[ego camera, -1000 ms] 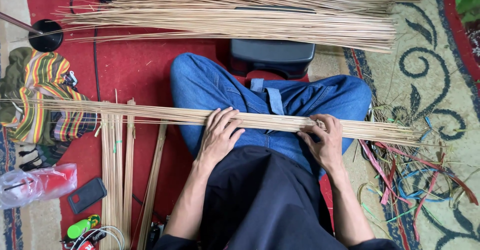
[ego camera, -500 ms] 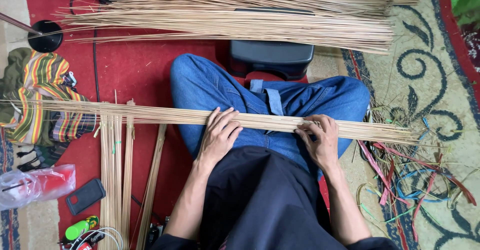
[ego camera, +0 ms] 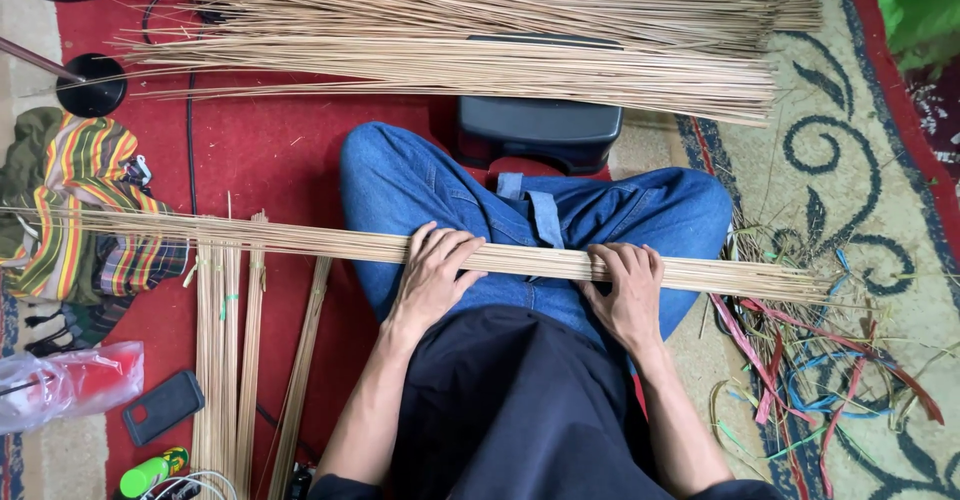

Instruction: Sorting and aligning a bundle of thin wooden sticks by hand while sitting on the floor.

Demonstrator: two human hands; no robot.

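A long bundle of thin tan sticks lies across my lap, reaching from the striped cloth on the left to the carpet on the right. My left hand rests flat on the bundle, fingers spread over it. Further right on the same bundle, my right hand presses down with its fingers laid over the sticks. I sit cross-legged in blue jeans and a dark top.
A big heap of loose sticks lies ahead over a dark stool. Tied stick bundles stand at my left, near a phone, plastic bag, green bottle and striped cloth. Coloured strips litter the carpet at right.
My right hand went from picking at the sticks with its fingertips to lying flat over the bundle. The view tilted down slightly. My left hand stayed put.
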